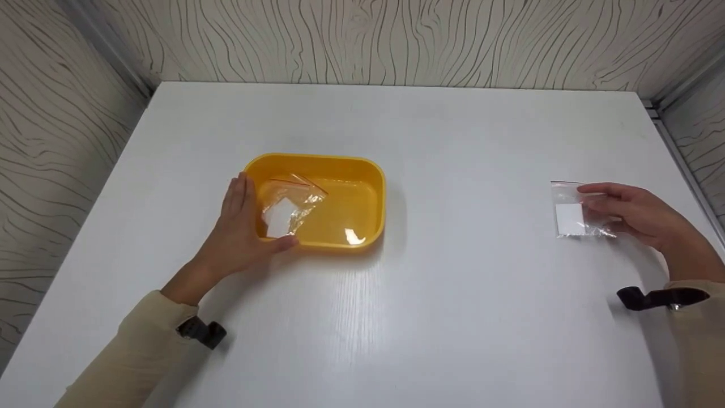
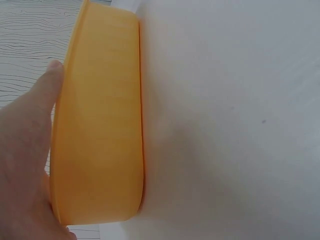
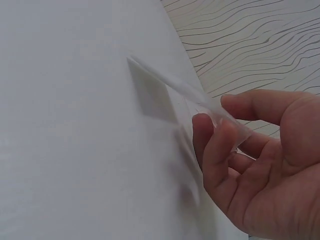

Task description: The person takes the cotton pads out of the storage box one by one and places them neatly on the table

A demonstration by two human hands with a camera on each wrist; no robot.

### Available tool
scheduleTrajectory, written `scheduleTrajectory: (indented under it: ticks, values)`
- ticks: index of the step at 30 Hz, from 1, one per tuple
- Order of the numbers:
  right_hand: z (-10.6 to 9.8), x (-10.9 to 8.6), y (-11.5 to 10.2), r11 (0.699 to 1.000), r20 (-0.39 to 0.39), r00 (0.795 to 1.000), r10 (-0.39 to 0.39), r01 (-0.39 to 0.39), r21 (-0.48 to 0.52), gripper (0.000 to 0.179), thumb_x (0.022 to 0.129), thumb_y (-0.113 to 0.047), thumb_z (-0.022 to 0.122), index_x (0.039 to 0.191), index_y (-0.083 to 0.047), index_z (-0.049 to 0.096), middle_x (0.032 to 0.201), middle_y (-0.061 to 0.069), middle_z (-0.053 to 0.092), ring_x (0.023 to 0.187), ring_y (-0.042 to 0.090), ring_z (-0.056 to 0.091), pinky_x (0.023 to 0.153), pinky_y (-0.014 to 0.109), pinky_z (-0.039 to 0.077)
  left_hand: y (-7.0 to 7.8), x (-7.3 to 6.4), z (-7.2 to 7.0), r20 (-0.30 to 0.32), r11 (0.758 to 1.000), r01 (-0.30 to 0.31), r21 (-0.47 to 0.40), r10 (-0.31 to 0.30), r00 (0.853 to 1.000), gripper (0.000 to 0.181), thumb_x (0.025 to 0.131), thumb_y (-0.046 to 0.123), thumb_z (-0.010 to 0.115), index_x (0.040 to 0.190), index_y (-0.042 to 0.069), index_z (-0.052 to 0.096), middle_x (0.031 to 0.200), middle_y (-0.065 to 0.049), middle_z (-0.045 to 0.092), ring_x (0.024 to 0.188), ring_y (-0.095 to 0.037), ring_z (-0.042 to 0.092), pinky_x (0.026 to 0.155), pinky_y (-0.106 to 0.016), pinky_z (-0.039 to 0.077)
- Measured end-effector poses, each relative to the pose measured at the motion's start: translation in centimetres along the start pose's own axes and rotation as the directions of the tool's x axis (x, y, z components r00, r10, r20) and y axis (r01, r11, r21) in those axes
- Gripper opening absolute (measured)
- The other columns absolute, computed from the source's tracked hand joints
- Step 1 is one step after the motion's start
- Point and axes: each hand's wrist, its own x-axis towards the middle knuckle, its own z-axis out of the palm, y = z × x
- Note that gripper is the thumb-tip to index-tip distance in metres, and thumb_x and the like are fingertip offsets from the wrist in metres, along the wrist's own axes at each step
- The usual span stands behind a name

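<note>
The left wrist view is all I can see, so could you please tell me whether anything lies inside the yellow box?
Observer: Yes, at least one clear bag with something white in it lies inside the yellow box.
Operator: Thank you; what is the right hand doing, please?
Observer: The right hand is holding another bag.
Operator: Is that one lying flat?
Observer: No, the right wrist view shows it tilted, its held end raised off the table.
</note>
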Motion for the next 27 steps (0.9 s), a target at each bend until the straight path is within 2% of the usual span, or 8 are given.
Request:
scheduleTrajectory:
  ticks: [6, 13, 21, 27]
  values:
    - [0.2, 0.0, -0.1, 0.998, -0.008, 1.000, 0.004, -0.005, -0.060, 0.032, 0.105, -0.025, 0.060, 0.136, -0.031, 0.059, 0.111, -0.021, 0.058, 0.096, 0.001, 0.060, 0.078, 0.022, 0.053, 0.1, 0.0, -0.1, 0.007, 1.000, 0.006, -0.002, -0.006, 1.000, 0.135, 0.082, 0.073, 0.069, 0.158, -0.005, -0.012, 0.166, -0.023, -0.018, 0.154, -0.036, -0.016, 0.123, -0.056, 0.008]
    - [0.1, -0.1, -0.2, 1.000, -0.002, 1.000, -0.019, 0.019, -0.015, 0.030, 0.104, -0.018, 0.060, 0.131, -0.031, 0.062, 0.106, -0.015, 0.063, 0.093, 0.002, 0.067, 0.078, 0.022, 0.057, 0.2, -0.1, -0.2, 0.011, 1.000, 0.011, -0.008, -0.011, 1.000, 0.135, 0.082, 0.073, 0.069, 0.158, -0.005, -0.012, 0.166, -0.021, -0.019, 0.154, -0.035, -0.016, 0.123, -0.056, 0.008]
    - [0.1, -0.4, -0.6, 0.990, -0.019, 0.999, -0.037, 0.034, -0.139, 0.033, 0.105, -0.024, 0.060, 0.138, -0.026, 0.057, 0.114, -0.020, 0.054, 0.096, -0.002, 0.062, 0.080, 0.019, 0.054, 0.1, -0.1, -0.2, 0.012, 1.000, 0.008, -0.016, -0.008, 1.000, 0.135, 0.081, 0.072, 0.070, 0.158, -0.004, -0.013, 0.166, -0.019, -0.021, 0.154, -0.034, -0.017, 0.123, -0.057, 0.008]
    - [0.0, -0.8, -1.0, 0.978, -0.007, 0.999, -0.031, 0.029, -0.207, 0.042, 0.106, -0.027, 0.058, 0.145, -0.017, 0.050, 0.132, -0.001, 0.047, 0.097, -0.001, 0.061, 0.082, 0.021, 0.056, 0.1, -0.1, -0.2, 0.007, 1.000, 0.009, -0.015, -0.009, 1.000, 0.136, 0.081, 0.073, 0.070, 0.158, -0.003, -0.013, 0.166, -0.020, -0.019, 0.154, -0.034, -0.016, 0.123, -0.057, 0.011]
